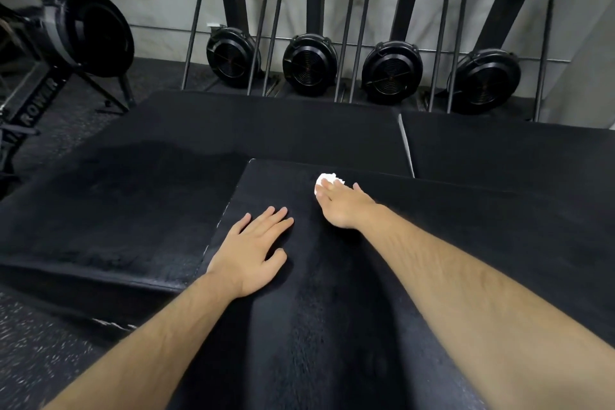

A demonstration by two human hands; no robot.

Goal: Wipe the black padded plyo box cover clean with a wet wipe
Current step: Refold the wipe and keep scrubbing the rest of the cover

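Plyo box cover [332,309], black and padded, lies directly under both hands and fills the near view. Right hand [346,206] reaches forward. Its fingers [324,191] are nearly straight and close together, pressing on a bunched white wet wipe [327,179] that pokes out past the fingertips, close to the cover's far edge. The thumb is held out to the side, not curled round the wipe. Left hand [251,253] lies flat on the cover, behind and left of the right fingers. Its fingers [266,216] are straight, slightly spread and holding nothing, near the cover's left edge. Beyond the fingertips are lower black pads [133,193], then four fan machines [309,60] along the wall. A rower [86,30] stands far left.
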